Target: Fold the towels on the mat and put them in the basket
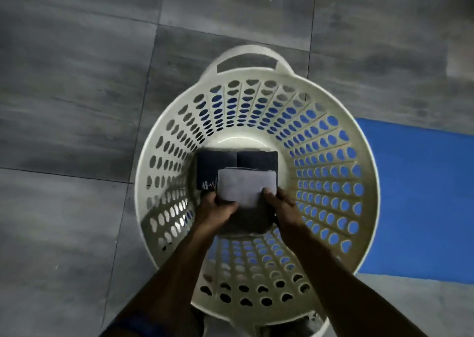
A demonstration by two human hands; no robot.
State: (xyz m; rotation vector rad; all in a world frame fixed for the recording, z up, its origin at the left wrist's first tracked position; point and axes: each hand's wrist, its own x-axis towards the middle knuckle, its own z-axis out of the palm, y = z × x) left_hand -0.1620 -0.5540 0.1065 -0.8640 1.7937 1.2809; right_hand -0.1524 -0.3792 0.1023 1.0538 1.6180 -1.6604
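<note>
I look straight down into a round cream basket [369, 172] with perforated walls. Both arms reach into it. My left hand [214, 212] and my right hand [282, 205] grip the near edge of a folded light grey towel [246, 186], one hand on each side. Under and behind it, two folded dark navy towels [236, 160] lie side by side on the basket's bottom; the left one has a small white pattern at its near corner. A dark folded layer shows below the grey towel between my hands.
The basket stands on grey floor tiles [77, 105]. A blue mat [420, 198] lies on the floor to the right, partly under the basket. The basket's far handle [247, 63] points away from me.
</note>
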